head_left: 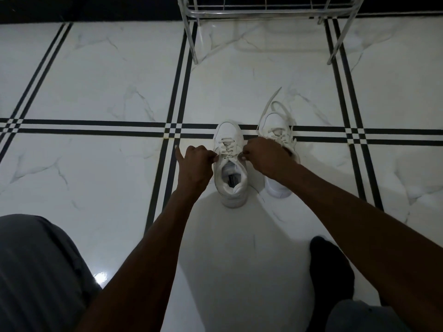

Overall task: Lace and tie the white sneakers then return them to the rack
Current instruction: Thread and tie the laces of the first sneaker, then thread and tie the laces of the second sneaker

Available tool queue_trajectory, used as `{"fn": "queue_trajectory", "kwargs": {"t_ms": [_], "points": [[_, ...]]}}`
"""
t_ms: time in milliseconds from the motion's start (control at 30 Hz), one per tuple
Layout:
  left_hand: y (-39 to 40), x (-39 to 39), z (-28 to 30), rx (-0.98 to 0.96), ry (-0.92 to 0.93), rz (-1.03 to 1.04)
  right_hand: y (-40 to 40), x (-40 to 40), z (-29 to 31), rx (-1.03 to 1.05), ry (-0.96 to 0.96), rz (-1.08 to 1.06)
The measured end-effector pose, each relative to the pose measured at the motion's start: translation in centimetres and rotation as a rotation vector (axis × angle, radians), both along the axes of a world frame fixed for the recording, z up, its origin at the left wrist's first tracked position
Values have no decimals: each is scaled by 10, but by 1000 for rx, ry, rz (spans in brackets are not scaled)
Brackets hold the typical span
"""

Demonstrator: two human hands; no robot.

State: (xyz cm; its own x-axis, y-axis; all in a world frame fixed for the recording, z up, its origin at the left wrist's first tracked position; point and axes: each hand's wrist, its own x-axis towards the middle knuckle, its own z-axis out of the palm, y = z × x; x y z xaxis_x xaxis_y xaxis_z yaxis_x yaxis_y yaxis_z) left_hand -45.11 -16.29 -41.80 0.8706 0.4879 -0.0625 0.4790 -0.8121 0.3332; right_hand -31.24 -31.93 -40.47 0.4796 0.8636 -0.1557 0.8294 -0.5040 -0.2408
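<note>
Two white sneakers stand on the tiled floor, toes pointing away from me. The left sneaker (230, 168) is laced up its front. My left hand (194, 164) pinches a lace end at its left side, and my right hand (265, 155) pinches the other lace end at its right side, both pulled outward. The right sneaker (275, 127) lies partly behind my right hand, its loose laces (272, 101) trailing forward on the floor. The metal shoe rack (263, 8) stands at the top of the view, its lower shelf showing nothing on it.
The floor is glossy white marble tile (107, 80) with black double stripes. The rack's legs (191, 44) reach down to the floor beyond the sneakers. My grey-trousered knee (36, 271) is at lower left and my black-socked foot (330, 267) at lower right.
</note>
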Motion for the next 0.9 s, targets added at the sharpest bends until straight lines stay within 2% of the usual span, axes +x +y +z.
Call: {"fn": "queue_trajectory", "kwargs": {"t_ms": [133, 233, 300, 367, 467, 567, 633, 700, 733, 800, 900], "points": [[1, -5, 0, 219, -21, -77, -10, -7, -8, 37, -146, 0], [6, -7, 0, 297, -41, -102, -10, -8, -9, 80, -205, -5], [8, -6, 0, 256, -27, -71, -6, -9, -8, 87, -171, -19], [7, -7, -1, 107, -25, -14, 0, -16, -7, 51, -107, -66], [0, -8, 4, -210, -107, 148, 7, -31, -5, 10, 101, -191], [-3, -10, 6, -540, -196, 330, 15, -39, 2, 30, 469, -438], [4, -11, 3, -651, -217, 431, 22, -40, 1, 93, 696, -552], [13, -11, 2, -682, -233, 470, 24, -42, 2, 171, 876, -589], [16, -11, 4, -685, -247, 475, 24, -43, 2, 210, 916, -592], [17, -7, 11, -616, -279, 477, 22, -40, 5, 249, 839, -581], [5, 5, 25, -313, -379, 401, 9, -23, 12, 416, 718, -627]]}}
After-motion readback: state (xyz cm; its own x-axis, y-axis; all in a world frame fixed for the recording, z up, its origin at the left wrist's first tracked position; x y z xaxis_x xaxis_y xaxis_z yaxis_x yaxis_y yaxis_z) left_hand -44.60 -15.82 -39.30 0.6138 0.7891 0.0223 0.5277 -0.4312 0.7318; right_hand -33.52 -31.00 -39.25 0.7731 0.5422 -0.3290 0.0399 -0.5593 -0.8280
